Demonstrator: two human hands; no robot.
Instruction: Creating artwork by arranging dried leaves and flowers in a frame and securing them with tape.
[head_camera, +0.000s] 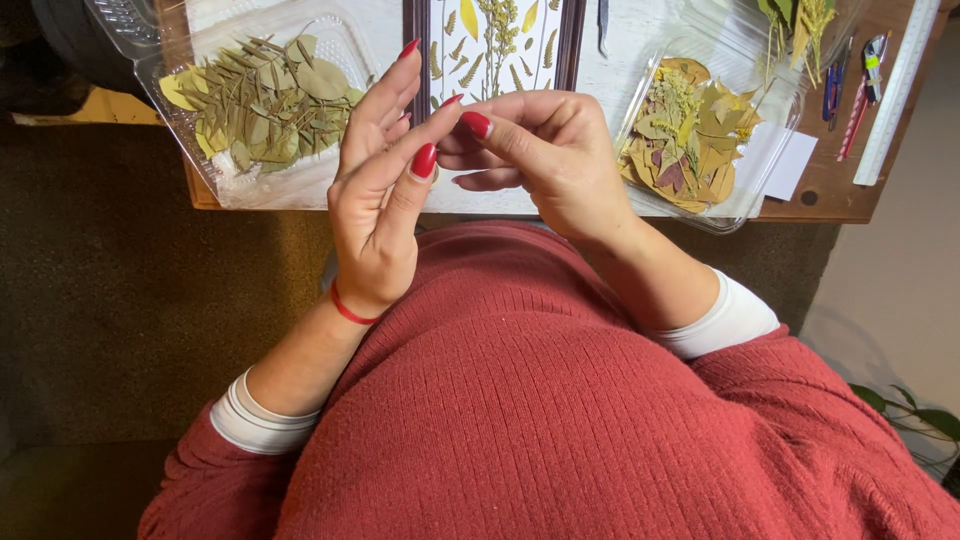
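Wooden desk; hands fingertips touching; red-nailed

She wears a ribbed knit sweater in a dusty brick red, its sleeves pushed up past the forearms, with white undershirt cuffs showing below each. A thin red string bracelet circles the left wrist. The nails on the left hand and right hand are long, glossy red.

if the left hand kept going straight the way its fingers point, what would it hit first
Probably the framed pressed-plant picture. The left hand has its fingers pointing up and away toward the frame's left edge, though the clear tray of green leaves lies close beside; depth is unclear.
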